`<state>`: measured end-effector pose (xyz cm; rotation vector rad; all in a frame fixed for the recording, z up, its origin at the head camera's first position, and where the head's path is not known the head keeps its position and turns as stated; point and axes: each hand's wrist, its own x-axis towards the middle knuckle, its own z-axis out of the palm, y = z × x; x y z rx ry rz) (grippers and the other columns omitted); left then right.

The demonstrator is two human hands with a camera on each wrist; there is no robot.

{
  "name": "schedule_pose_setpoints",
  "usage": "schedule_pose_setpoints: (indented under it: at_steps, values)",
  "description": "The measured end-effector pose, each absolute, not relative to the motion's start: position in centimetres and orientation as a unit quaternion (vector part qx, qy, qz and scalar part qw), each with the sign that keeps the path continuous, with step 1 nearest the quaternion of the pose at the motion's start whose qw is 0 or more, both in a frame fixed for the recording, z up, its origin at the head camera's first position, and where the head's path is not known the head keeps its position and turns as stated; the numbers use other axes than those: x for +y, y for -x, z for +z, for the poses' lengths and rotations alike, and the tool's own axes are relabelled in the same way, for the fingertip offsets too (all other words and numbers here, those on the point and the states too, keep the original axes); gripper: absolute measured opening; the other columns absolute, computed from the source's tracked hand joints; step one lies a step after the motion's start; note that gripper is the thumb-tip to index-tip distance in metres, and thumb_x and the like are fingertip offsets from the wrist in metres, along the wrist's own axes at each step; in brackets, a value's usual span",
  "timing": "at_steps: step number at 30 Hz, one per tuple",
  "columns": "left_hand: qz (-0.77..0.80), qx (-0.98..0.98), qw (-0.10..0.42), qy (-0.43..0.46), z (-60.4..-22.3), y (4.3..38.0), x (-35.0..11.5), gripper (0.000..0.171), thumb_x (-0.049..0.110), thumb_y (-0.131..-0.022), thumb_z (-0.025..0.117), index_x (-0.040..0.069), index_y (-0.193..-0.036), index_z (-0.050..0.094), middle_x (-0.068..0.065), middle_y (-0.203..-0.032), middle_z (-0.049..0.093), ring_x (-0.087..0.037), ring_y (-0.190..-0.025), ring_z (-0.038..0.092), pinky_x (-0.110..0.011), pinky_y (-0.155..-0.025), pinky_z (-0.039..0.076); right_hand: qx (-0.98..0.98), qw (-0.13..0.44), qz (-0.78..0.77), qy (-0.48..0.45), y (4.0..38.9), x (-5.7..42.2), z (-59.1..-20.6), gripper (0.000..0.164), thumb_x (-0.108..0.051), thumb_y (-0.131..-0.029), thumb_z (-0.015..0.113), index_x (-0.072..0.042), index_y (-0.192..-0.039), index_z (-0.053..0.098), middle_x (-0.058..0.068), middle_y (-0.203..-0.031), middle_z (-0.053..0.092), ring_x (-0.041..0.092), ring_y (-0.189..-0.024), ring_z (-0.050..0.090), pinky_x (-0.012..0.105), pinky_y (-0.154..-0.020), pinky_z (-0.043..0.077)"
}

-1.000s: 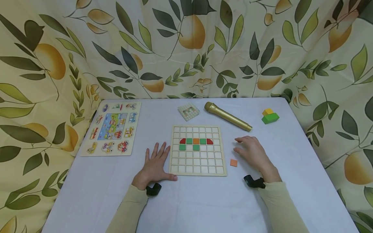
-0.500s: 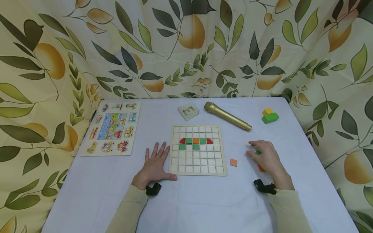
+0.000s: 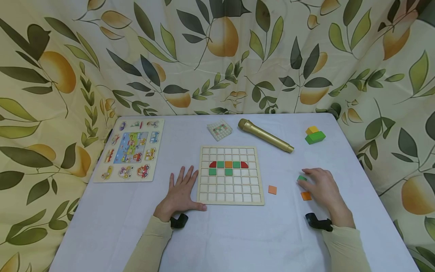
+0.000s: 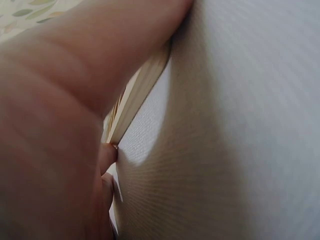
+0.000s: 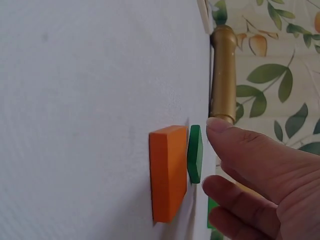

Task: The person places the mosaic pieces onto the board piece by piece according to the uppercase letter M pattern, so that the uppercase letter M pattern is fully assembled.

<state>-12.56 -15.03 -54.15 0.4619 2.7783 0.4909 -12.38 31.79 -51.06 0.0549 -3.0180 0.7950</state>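
Observation:
My left hand (image 3: pixel 181 194) lies spread on the cloth at the left side of a wooden grid board (image 3: pixel 231 201), thumb along its near edge. In the left wrist view the thumb side of the hand (image 4: pixel 65 85) is right by the board's edge (image 4: pixel 140 95). My right hand (image 3: pixel 324 190) hovers right of the board, thumb and fingers parted around a small green tile (image 3: pixel 301 178) on the table. In the right wrist view the green tile (image 5: pixel 195 154) stands clear of the fingertips. Near the thumb lies an orange tile (image 3: pixel 306 196). Another orange tile (image 3: pixel 272 190) sits beside the board.
Red, green and orange tiles (image 3: pixel 229 164) fill several board cells. Behind the board are a small pattern card (image 3: pixel 220 130) and a gold microphone (image 3: pixel 265 136). Green and yellow blocks (image 3: pixel 315 138) stand far right; a picture puzzle board (image 3: pixel 158 151) lies left.
My right hand has moved rightward and slightly toward me, away from the board, uncovering the green tile and the second orange tile. My left hand has stayed put.

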Motion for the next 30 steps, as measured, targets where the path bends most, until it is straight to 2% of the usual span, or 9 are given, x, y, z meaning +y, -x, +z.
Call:
schedule_pose_setpoints:
  at_steps: [10, 21, 30]
  values:
    - [0.170, 0.962, 0.143, -0.159, -54.11, 12.53, -15.05, 0.134, 0.081, -0.058, 0.071, 0.012, -0.158, 0.015, -0.006, -0.163, -0.001, -0.030, -0.145, -0.015, -0.059, -0.108, -0.014, -0.967, -0.003, 0.256, -0.008, 12.10, 32.33, -51.69, 0.041, -0.012, -0.086, 0.076, 0.008, -0.119, 0.063, 0.026, -0.114, 0.057, 0.046, -0.111, 0.043, 0.063, -0.091, 0.037]
    - [0.166, 0.961, 0.148, -0.162, -54.04, 12.55, -15.07, 0.134, 0.082, -0.058, 0.070, 0.013, -0.158, 0.013, -0.005, -0.163, -0.003, -0.030, -0.145, -0.016, -0.060, -0.108, -0.014, -0.969, 0.013, 0.248, -0.003, 12.27, 31.75, -51.77, 0.029, -0.008, -0.085, 0.075, 0.008, -0.108, 0.067, 0.026, -0.108, 0.057, 0.046, -0.106, 0.044, 0.062, -0.088, 0.038]
    - [0.164, 0.962, 0.149, -0.162, -53.89, 12.55, -15.03, 0.134, 0.082, -0.058, 0.070, 0.012, -0.158, 0.014, -0.006, -0.163, -0.002, -0.030, -0.145, -0.016, -0.060, -0.108, -0.013, -0.970, 0.016, 0.245, 0.000, 12.49, 31.39, -51.87, 0.030, -0.008, -0.087, 0.075, 0.008, -0.111, 0.066, 0.026, -0.110, 0.058, 0.046, -0.108, 0.044, 0.062, -0.091, 0.036]
